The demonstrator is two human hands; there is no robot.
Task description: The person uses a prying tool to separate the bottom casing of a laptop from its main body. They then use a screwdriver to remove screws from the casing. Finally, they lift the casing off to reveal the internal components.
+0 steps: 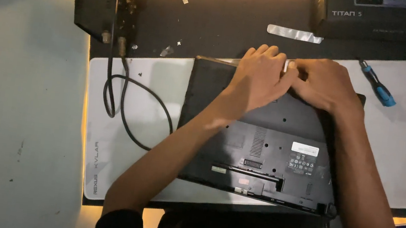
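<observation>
Both hands are working at the far edge of a black laptop [261,148] that is lying bottom-up on a white mat [129,120] covering the dark surface [226,18]. The left hand [257,79] is resting flat on the laptop's underside, fingers together and pointing away from the person. Just to its right, touching it, the right hand [321,85] is curling over the same edge, and a small pale piece [289,66] is showing between the two hands; whether either hand is gripping it cannot be told. Further right of the right hand, a blue-handled screwdriver [378,86] is lying on the mat. Well left of the left hand, a black cable [122,93] is looping across the mat.
</observation>
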